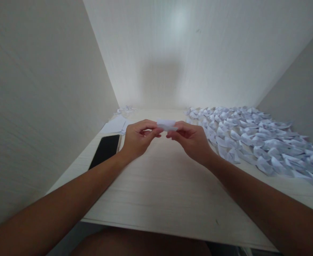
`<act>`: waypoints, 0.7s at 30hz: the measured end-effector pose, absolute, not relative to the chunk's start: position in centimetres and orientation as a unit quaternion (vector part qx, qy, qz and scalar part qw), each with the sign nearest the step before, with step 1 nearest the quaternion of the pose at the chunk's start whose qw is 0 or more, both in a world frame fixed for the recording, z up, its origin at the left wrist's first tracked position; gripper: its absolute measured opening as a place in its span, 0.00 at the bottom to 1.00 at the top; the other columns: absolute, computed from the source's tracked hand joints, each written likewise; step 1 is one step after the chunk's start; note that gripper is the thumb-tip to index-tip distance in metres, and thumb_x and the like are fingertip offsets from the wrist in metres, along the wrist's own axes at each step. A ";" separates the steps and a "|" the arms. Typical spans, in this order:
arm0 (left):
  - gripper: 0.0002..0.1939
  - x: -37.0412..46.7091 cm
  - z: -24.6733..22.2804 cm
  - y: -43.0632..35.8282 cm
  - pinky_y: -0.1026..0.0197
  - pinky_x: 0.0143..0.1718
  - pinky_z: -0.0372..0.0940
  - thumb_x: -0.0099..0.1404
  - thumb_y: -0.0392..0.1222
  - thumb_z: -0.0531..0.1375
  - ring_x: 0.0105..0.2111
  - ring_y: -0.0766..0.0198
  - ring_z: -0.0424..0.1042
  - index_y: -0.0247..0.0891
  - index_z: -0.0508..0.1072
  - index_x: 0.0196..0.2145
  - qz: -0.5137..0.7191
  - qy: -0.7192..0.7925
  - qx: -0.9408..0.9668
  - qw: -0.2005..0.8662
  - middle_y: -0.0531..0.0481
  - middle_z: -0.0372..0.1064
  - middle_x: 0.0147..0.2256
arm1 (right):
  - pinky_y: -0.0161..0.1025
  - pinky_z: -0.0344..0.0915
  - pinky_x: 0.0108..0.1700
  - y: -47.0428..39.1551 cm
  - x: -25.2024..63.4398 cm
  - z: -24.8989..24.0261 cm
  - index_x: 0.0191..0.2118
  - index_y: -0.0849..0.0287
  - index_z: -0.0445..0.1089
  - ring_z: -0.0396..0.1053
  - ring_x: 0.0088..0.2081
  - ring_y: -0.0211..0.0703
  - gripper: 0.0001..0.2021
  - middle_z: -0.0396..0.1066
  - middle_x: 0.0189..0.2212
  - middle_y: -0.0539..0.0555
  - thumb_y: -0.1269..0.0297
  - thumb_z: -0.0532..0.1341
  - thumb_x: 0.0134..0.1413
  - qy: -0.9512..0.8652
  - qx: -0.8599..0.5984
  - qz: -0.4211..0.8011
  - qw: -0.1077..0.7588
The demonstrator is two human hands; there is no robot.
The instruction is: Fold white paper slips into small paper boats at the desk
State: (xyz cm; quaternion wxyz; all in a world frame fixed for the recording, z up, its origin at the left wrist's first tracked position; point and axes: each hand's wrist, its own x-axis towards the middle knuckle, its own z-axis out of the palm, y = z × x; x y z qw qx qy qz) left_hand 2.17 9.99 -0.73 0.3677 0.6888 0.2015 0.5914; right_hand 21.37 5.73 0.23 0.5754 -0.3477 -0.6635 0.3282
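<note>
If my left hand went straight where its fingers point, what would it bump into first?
The left hand pinches the white paper; past that, it would probably bump the right hand at the paper's other end, though depth is hard to judge.

Table: phone, sheets, folded papers

On your bench, the phone lies left, sheets behind it, folded papers right; held paper above, between.
</note>
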 end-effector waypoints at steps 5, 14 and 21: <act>0.12 2.7 -0.7 9.3 0.60 0.34 0.83 0.58 0.43 0.75 0.35 0.61 0.81 0.37 0.84 0.38 0.602 0.217 0.639 0.427 0.47 0.80 0.36 | 0.38 0.68 0.36 5.3 21.2 0.6 0.29 0.56 0.80 0.73 0.32 0.39 0.11 0.79 0.30 0.52 0.55 0.70 0.59 -0.677 -0.363 0.268 0.581; 0.13 3.2 -0.3 8.8 0.62 0.32 0.82 0.55 0.44 0.76 0.32 0.61 0.82 0.37 0.85 0.37 0.613 0.245 0.624 0.417 0.46 0.82 0.38 | 0.38 0.71 0.32 5.2 20.7 -0.1 0.30 0.58 0.77 0.76 0.27 0.41 0.18 0.79 0.25 0.52 0.48 0.75 0.48 -0.611 -0.392 0.357 0.588; 0.13 3.1 0.0 8.9 0.62 0.31 0.81 0.52 0.45 0.77 0.29 0.61 0.81 0.38 0.85 0.35 0.613 0.265 0.632 0.394 0.46 0.82 0.33 | 0.38 0.77 0.35 5.2 20.1 -0.1 0.35 0.55 0.68 0.80 0.29 0.41 0.22 0.80 0.28 0.49 0.53 0.78 0.44 -0.561 -0.344 0.410 0.632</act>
